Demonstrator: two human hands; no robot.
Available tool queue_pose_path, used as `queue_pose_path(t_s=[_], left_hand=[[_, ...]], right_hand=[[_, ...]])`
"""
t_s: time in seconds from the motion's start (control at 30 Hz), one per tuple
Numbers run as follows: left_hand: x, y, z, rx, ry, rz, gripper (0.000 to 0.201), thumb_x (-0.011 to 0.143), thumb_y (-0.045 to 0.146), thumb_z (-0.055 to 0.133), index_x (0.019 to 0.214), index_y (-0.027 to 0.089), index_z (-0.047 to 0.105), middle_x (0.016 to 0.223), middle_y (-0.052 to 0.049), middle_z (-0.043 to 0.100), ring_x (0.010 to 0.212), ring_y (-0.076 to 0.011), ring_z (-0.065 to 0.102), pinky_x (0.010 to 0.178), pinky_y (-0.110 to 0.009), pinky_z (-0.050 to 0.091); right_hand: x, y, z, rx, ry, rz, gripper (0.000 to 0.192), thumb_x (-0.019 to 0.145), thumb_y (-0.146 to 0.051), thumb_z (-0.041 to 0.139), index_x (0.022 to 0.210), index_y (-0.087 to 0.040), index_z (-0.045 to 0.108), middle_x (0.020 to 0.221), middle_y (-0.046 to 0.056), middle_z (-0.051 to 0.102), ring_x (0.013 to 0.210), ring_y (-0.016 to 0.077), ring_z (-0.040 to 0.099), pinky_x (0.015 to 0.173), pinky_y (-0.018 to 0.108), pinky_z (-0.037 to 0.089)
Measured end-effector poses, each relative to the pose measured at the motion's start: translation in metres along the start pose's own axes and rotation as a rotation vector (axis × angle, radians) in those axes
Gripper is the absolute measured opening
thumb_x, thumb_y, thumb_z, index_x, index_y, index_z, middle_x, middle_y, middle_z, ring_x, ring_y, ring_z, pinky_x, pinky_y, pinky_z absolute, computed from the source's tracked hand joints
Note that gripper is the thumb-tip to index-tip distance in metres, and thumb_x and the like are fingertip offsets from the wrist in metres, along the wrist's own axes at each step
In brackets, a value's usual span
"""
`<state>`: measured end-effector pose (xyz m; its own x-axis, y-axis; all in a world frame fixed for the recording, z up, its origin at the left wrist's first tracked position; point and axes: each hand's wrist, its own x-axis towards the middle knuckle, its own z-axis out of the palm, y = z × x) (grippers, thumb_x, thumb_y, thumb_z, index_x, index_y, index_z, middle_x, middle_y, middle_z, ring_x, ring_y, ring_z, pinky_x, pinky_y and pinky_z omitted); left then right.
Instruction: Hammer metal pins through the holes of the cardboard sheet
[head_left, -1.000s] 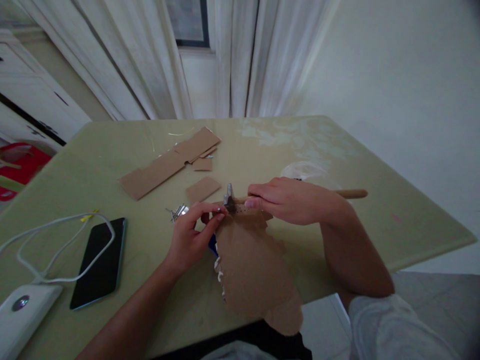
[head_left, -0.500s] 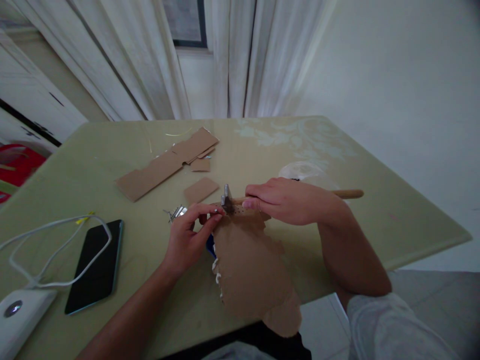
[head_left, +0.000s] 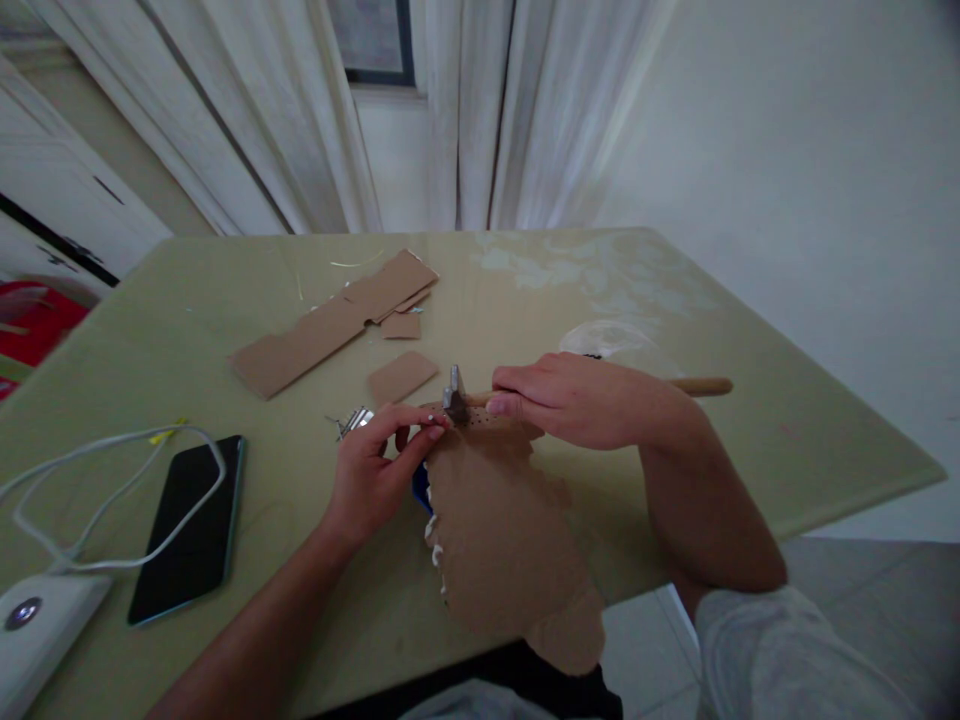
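My right hand point(head_left: 566, 400) is wrapped around a hammer's wooden handle point(head_left: 701, 386), close to the metal head point(head_left: 454, 396). The hammer head rests low over the far edge of a brown cardboard piece point(head_left: 510, 530), beside my left fingertips. Thumb and index finger of my left hand point(head_left: 382, 455) are pinched at that edge, on what looks like a small nail, mostly hidden. Rows of small dark holes or dots mark the cardboard's far strip. White lumpy stuff lines its left side, and a blue object point(head_left: 421, 488) shows partly from underneath.
Several thin metal nails point(head_left: 352, 424) lie left of my hand. Cardboard scraps point(head_left: 322, 335) and a small cardboard rectangle point(head_left: 403, 377) lie farther back. A phone point(head_left: 191, 530), a white cable point(head_left: 112, 440) and a white device point(head_left: 45, 630) sit left. Clear plastic point(head_left: 611, 338) lies behind my right hand.
Both hands, the hammer and the cardboard keep nearly the same places. The whole view has shifted very slightly.
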<state>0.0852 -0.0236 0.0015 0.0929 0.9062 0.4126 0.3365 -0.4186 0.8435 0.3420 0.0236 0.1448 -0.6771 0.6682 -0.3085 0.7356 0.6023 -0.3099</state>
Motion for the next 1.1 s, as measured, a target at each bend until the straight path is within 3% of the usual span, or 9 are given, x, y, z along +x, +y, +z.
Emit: queue_pose_path(t_s=[0.2,0.63,0.93,1.1], left_hand=[[0.001,0.002,-0.001,-0.016,-0.015,-0.011,0.007,0.1,0.027,0.076,0.102,0.026,0.082,0.098,-0.001,0.085,0.077,-0.0147,0.07,0.07,-0.027,0.054],[0.003,0.008,-0.001,0.048,-0.026,0.035,0.008,0.1,0.027,0.074,0.101,0.025,0.082,0.097,-0.001,0.085,0.07,-0.0135,0.065,0.066,-0.027,0.053],[0.004,0.011,-0.002,0.07,-0.026,0.081,0.01,0.1,0.023,0.075,0.103,0.026,0.083,0.096,-0.001,0.085,0.07,-0.0139,0.065,0.063,-0.026,0.051],[0.005,0.013,-0.001,0.077,-0.026,0.086,0.009,0.098,0.021,0.075,0.1,0.026,0.083,0.094,0.0,0.085,0.067,-0.0133,0.063,0.061,-0.026,0.05]], right_hand=[[0.0,0.002,0.001,0.005,0.017,-0.008,0.042,0.118,-0.046,0.037,0.109,-0.019,0.068,0.09,0.008,0.073,0.076,0.0202,0.062,0.07,0.033,0.034],[0.0,0.002,0.002,-0.016,0.021,-0.018,0.041,0.118,-0.046,0.036,0.109,-0.02,0.067,0.093,0.007,0.074,0.078,0.0209,0.063,0.071,0.033,0.032],[-0.007,-0.003,-0.008,0.057,0.182,-0.053,0.046,0.119,-0.047,0.033,0.102,-0.019,0.065,0.082,0.003,0.068,0.069,0.0173,0.056,0.071,0.033,0.03],[-0.01,-0.007,-0.01,0.063,0.167,-0.082,0.047,0.12,-0.049,0.032,0.099,-0.02,0.063,0.076,0.001,0.063,0.067,0.0167,0.054,0.07,0.034,0.028]])
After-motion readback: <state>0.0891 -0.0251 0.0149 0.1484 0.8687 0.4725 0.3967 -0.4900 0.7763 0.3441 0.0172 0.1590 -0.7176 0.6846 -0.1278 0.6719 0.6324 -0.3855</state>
